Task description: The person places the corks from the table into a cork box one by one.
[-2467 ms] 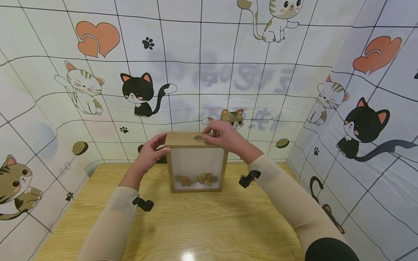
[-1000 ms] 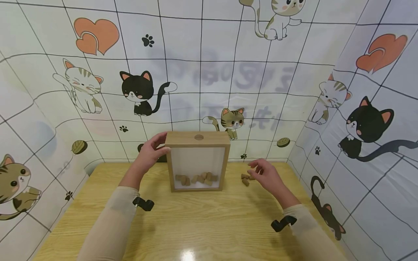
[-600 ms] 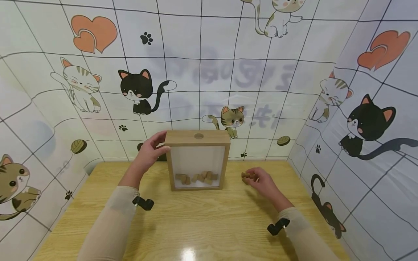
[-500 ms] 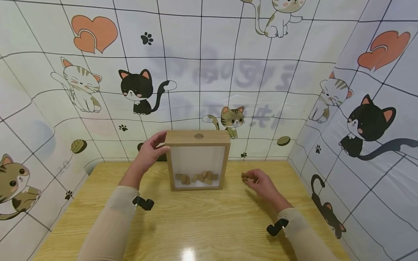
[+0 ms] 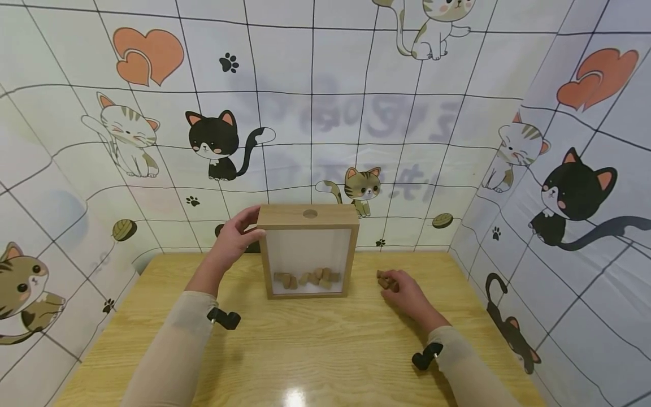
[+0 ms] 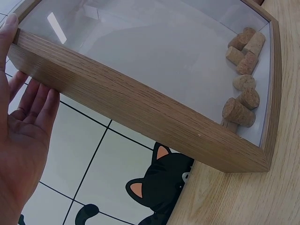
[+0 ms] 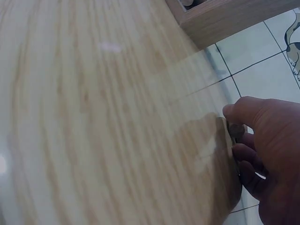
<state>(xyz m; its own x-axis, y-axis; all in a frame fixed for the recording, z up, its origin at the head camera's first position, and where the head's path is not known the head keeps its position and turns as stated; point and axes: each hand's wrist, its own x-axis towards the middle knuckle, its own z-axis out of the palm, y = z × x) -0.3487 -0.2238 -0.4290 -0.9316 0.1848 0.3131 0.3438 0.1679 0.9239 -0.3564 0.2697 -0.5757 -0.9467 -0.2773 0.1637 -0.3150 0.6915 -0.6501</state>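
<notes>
A wooden shadow box (image 5: 308,220) with a clear front stands upright on the table, a round hole (image 5: 309,213) in its top. Inside, several corks (image 6: 243,82) lie along the bottom. My left hand (image 5: 234,240) holds the box's upper left corner, its thumb on the front edge and its fingers along the side and back. To the right of the box, my right hand (image 5: 407,294) is down at a small group of loose corks (image 5: 381,276). In the right wrist view, a cork (image 7: 236,131) sits between the thumb and curled fingers, partly hidden by them.
The wooden table (image 5: 315,345) stretches in front of the box. Close behind and at both sides hangs a white cloth (image 5: 310,124) printed with grid lines, cats and hearts. A black wrist camera (image 5: 224,318) sits on the left sleeve, and another camera (image 5: 427,356) on the right.
My right hand has left the hole on top of the box, gone right and down to the loose corks, and closed its fingers among them. My left hand keeps its hold.
</notes>
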